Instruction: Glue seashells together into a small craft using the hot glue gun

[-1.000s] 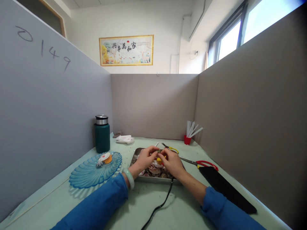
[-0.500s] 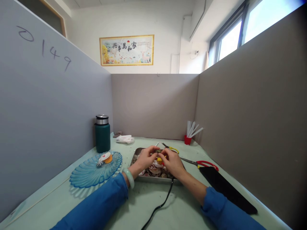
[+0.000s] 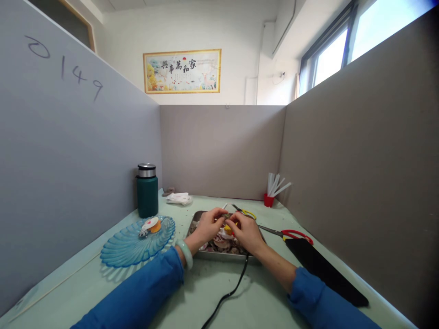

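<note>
Above a metal tray (image 3: 219,257), my left hand (image 3: 209,227) and my right hand (image 3: 244,230) meet with fingertips pinched. Between them shows a small greenish piece (image 3: 227,216), too small and covered to name; both hands appear to grip it. Shells (image 3: 222,244) lie heaped in the tray beneath my hands. A yellow piece (image 3: 228,229) with a bit of red sits among them, partly behind my right fingers. My left wrist wears a pale green bangle (image 3: 184,254). A black cord (image 3: 233,290) runs from the tray's front edge toward me.
To the left are a blue scalloped plate (image 3: 120,253) bearing small pieces and a green bottle (image 3: 147,196). Behind lie white packets (image 3: 179,198). Yellow-handled pliers (image 3: 248,213), red-handled scissors (image 3: 297,235), a black strip (image 3: 325,272) and a red cup (image 3: 269,200) of white sticks stand right.
</note>
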`<control>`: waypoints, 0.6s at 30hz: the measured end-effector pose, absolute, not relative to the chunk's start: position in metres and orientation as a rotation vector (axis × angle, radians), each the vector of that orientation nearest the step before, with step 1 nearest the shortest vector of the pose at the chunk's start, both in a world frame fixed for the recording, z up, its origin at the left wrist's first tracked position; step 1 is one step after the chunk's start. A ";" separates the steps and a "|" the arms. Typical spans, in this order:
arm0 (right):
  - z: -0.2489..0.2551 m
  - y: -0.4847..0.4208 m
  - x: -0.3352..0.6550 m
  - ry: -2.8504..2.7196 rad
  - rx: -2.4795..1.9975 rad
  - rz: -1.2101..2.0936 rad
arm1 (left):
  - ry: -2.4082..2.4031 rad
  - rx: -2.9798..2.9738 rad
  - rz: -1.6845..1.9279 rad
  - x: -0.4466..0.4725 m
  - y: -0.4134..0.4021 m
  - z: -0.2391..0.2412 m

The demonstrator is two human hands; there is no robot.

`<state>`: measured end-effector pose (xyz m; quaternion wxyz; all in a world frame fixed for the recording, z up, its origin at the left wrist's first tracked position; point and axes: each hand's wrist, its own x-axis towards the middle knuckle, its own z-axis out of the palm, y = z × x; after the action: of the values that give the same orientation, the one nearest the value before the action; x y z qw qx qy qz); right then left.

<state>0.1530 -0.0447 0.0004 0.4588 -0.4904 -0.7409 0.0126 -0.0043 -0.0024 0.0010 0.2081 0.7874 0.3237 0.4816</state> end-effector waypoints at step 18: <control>-0.001 -0.043 0.153 -1.825 -1.205 0.007 | 0.875 2.200 1.298 -0.005 -0.003 0.000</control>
<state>0.1533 -0.0429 -0.0011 0.4596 -0.4894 -0.7412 0.0027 -0.0050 -0.0029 -0.0001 0.2190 0.7950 0.3163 0.4691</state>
